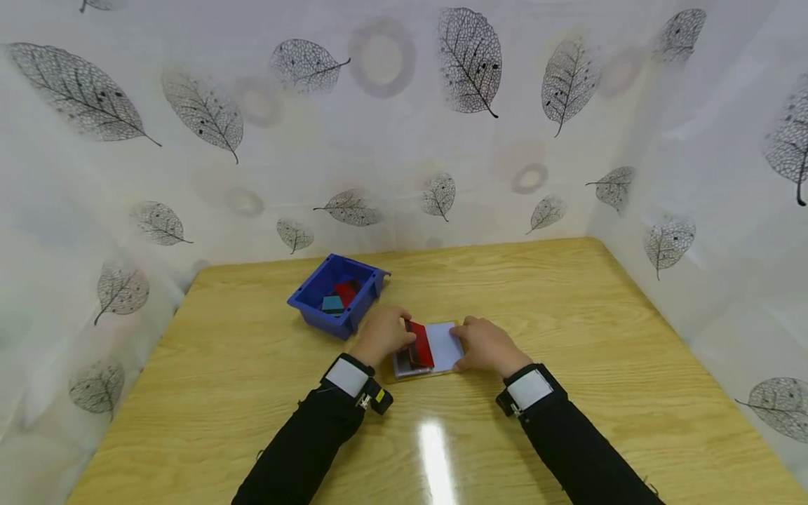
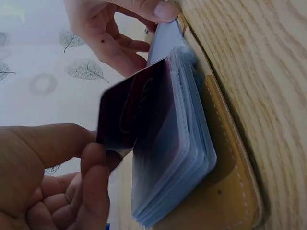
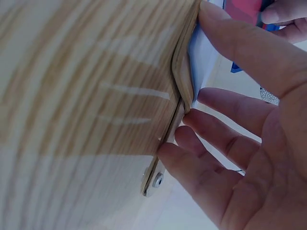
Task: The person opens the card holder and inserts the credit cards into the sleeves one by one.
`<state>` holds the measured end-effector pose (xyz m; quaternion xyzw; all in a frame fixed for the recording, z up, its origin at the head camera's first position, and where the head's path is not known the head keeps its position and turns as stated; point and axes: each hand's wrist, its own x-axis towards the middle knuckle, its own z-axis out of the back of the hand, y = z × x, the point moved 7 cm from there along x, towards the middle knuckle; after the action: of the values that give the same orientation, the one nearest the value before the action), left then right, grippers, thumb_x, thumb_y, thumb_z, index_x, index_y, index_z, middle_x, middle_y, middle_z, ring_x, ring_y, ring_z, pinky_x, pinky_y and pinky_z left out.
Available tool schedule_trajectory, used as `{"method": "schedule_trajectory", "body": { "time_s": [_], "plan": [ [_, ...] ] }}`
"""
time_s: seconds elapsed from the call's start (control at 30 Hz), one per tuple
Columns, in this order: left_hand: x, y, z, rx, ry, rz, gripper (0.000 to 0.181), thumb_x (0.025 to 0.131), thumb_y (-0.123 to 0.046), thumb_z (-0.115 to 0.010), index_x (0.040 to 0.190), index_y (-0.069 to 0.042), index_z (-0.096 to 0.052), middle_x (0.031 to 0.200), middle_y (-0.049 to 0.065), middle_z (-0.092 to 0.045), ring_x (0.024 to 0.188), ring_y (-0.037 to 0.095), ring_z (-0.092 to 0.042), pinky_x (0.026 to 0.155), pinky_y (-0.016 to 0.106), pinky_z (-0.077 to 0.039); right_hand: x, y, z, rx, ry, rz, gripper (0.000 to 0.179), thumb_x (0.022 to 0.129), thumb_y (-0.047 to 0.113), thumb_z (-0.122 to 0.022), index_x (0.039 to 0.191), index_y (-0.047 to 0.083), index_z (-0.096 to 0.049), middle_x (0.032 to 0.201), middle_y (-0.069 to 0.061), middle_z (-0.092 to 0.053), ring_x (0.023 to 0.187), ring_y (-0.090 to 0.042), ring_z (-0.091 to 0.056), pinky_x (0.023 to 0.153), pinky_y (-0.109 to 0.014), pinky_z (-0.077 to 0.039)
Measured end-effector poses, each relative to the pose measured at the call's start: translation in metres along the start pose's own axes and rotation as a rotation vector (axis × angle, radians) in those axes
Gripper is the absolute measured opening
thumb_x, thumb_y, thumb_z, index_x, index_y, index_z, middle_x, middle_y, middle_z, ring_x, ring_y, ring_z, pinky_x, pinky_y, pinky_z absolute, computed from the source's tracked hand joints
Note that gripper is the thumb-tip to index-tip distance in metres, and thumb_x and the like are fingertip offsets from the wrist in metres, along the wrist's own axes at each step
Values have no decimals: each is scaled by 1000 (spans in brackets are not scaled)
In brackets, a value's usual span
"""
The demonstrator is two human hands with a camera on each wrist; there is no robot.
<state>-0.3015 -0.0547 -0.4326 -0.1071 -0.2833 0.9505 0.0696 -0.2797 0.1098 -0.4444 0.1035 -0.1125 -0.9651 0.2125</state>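
Observation:
A tan card holder (image 1: 445, 348) lies opened out on the table, its stack of clear plastic sleeves (image 2: 192, 139) to the left. My left hand (image 1: 382, 337) pinches a red and dark card (image 1: 422, 345) between thumb and fingers. The card (image 2: 125, 106) stands tilted up over the sleeves, its far edge at the top sleeve in the left wrist view. My right hand (image 1: 491, 346) holds the holder's right side, thumb on the pale sleeve and fingertips along the cover's edge (image 3: 178, 72).
A blue bin (image 1: 325, 321) stands behind my left hand, with red cards (image 1: 347, 291) and a teal card (image 1: 332, 304) inside. A metal snap (image 3: 158, 180) shows on the holder's strap. A leaf-patterned curtain (image 1: 391, 140) borders the wooden table (image 1: 568, 301).

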Motion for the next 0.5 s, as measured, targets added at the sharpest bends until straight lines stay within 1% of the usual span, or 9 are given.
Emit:
{"method": "schedule_trajectory", "body": {
  "time_s": [0.1,0.23,0.33,0.4,0.5],
  "plan": [
    [2,-3,-1,57,10,25,39,80,-15,-78,116,-3,-68,68,-1,-65,54,8,-60,58,23,-46,-1,0,0,4,0,5,68,67,34,-89,123,5,-66,103,-9,-61,90,-23,-58,80,-40,-51],
    [3,-8,-1,87,16,46,36,79,-13,-79,112,-3,-68,77,2,-67,57,9,-61,62,24,-48,-2,1,1,13,-5,4,67,68,34,-89,123,4,-66,101,-8,-60,87,-22,-57,79,-40,-51],
    [3,-10,-1,79,25,59,33,79,-11,-79,109,-3,-68,73,1,-66,57,9,-60,59,23,-48,-2,0,2,15,-11,-4,67,68,34,-89,123,4,-67,100,-8,-60,86,-21,-56,78,-39,-50],
    [3,-9,-3,53,34,68,31,78,-10,-79,106,-2,-68,67,0,-65,55,9,-60,55,22,-48,-2,0,3,17,-15,-5,67,67,34,-89,123,4,-67,99,-7,-59,85,-20,-55,77,-38,-50],
    [2,-8,-5,2,58,94,29,78,-9,-79,102,-1,-65,62,0,-62,53,10,-60,51,22,-48,-2,-1,3,14,-17,-6,67,68,34,-89,124,4,-66,99,-7,-59,84,-20,-54,76,-38,-50]
  ]
}}
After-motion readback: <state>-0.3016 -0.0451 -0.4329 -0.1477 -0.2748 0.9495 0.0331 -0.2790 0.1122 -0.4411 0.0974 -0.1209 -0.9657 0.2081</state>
